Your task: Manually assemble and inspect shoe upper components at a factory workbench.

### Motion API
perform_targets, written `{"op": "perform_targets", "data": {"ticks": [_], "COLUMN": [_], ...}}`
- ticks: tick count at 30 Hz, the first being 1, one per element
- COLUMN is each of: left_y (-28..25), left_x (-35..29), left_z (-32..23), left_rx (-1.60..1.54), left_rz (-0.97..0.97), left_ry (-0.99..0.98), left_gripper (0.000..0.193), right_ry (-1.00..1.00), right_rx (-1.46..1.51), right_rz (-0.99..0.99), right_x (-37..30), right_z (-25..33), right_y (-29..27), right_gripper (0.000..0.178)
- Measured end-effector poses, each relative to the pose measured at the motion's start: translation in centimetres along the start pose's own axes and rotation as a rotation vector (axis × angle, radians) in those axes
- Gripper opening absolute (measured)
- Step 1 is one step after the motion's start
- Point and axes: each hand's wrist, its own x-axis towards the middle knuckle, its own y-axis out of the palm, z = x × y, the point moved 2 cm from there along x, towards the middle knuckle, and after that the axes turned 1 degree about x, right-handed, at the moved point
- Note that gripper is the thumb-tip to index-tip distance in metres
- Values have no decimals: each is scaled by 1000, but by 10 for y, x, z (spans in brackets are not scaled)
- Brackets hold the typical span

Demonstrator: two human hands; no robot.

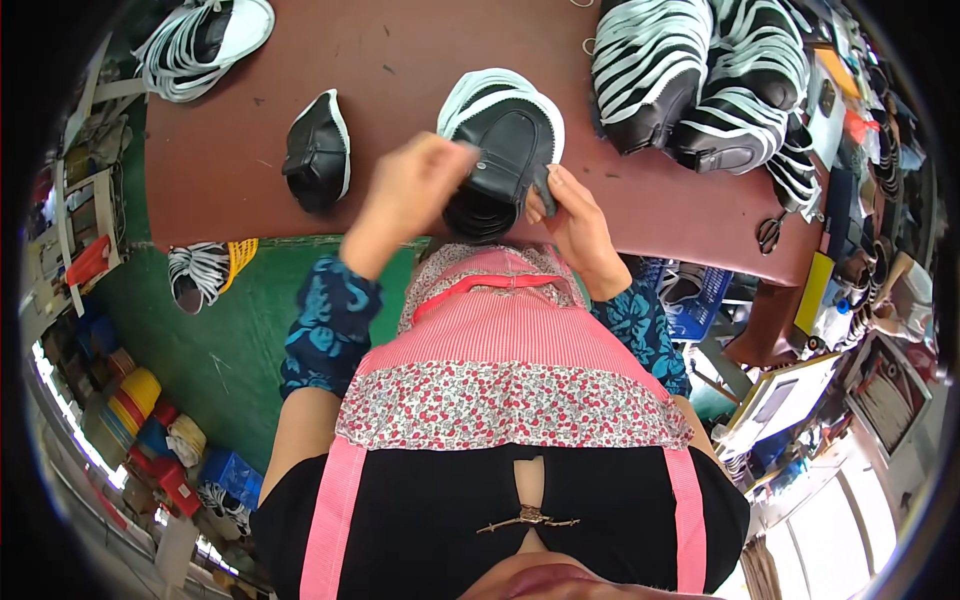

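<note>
The near edge of the brown table [400, 60] runs along the apron [500, 330]; at the middle of that edge lies a stack of shoe tops [508, 140], black with white borders, between the two hands; its near end reaches the edge, and the apron hides whether any of it hangs over.

The right hand [578, 218] is at the stack's right side, thumb and fingers closed on a small dark grey piece [547, 190]; from that grip the stack lies to the left and toward the far edge; the left hand [412, 188] is blurred, its fingertips over the stack's left side, and I cannot tell whether they pinch anything; both hands are close, neither clearly nearer.

The stack's long axis runs from the near edge toward the far edge, leaning a little right; the rounded white rims point to the far edge, the dark ends to the apron.

A pair of scissors [769, 233] lies by the near right corner; a single shoe top [320, 152] lies well left of the stack, its long axis also running near to far; farther off, bigger piles [650, 80] fill the far right part, and another pile [205, 50] sits at the far left corner.
</note>
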Motion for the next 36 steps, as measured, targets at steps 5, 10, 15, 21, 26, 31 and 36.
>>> {"op": "perform_targets", "data": {"ticks": [5,10,15,21,26,31,36], "left_y": [67,62,60,31,27,30,43], "left_x": [-22,-35,-73,-69,-41,-35,-43], "left_z": [-23,-18,-53,12,-31,-25,-26], "left_rx": [-307,-261,-5,354,-130,104,188], "left_rz": [226,152,182,479,380,441,383], "left_ry": [124,195,639,292,157,544,533], "left_gripper": [28,19,15,13,25,11,14], "right_ry": [40,-167,-63,-164,-234,-14,195], "right_rx": [-270,-634,-194,-762,-1024,-1046,-549], "right_rz": [-36,-3,-253,3,160,221,24], "right_x": [-19,-19,-16,-32,-28,-26,-29], "right_z": [5,-1,-1,29,44,49,38], "right_y": [15,23,34,26,31,22,26], "right_gripper": [27,26,22,20,20,22,19]}}
